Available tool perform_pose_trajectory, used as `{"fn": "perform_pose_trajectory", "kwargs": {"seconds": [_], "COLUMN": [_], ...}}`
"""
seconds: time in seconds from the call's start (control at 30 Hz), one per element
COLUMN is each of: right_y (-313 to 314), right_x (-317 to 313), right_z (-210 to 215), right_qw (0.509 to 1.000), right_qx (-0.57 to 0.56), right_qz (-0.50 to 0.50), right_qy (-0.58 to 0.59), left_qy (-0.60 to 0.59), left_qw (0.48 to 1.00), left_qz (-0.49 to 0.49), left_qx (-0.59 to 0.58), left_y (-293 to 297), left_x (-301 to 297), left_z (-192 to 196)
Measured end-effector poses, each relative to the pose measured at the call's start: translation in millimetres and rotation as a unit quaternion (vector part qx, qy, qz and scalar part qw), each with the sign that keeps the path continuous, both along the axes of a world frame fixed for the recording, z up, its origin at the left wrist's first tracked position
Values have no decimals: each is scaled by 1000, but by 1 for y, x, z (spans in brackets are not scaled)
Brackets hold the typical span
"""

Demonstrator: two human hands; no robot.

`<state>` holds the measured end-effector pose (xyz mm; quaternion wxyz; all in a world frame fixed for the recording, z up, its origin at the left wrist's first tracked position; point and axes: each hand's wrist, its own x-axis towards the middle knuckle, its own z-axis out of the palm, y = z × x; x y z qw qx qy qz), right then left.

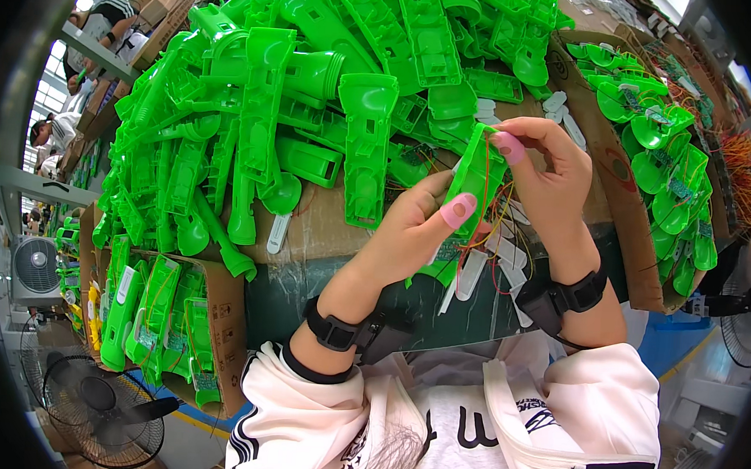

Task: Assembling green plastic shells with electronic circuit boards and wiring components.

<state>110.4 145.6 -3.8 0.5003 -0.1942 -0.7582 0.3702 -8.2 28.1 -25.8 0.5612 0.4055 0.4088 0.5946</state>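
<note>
My left hand (414, 224) grips a narrow green plastic shell (474, 176) by its lower left side, thumb along its face. The thumb and index finger of my right hand (553, 172) close on the shell's upper end, where a thin red wire (488, 168) runs down its length. Both thumbs wear pink finger covers. Just below the hands, several white plastic strips (470, 275) and loose coloured wires (502, 216) lie on the dark green table (304, 303). A green piece beneath is partly hidden by my left hand.
A large heap of green plastic shells (263, 101) covers the far and left side. Cardboard boxes with wired green shells stand at right (634, 240) and lower left (226, 337). A fan (95, 398) stands at lower left; other people (62, 133) work at far left.
</note>
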Motion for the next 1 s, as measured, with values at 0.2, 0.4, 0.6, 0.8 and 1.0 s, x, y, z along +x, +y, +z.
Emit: {"fn": "perform_pose_trajectory", "kwargs": {"seconds": [0.2,0.4,0.6,0.8,1.0], "right_y": [7,8,8,-4,-2], "right_x": [4,1,2,4,6], "right_z": [3,0,5,7,-5], "right_qw": [999,992,982,982,980], "right_qx": [2,112,185,189,197], "right_qz": [33,-6,-34,-32,-25], "right_qy": [-30,-60,-31,3,-10], "left_qy": [-3,95,41,-217,-1], "left_qw": [998,995,998,972,969], "left_qz": [66,43,40,92,247], "left_qx": [4,4,29,9,3], "left_y": [2,1,1,-28,-128], "left_x": [3,-3,2,-12,-23], "left_z": [-5,1,2,24,60]}}
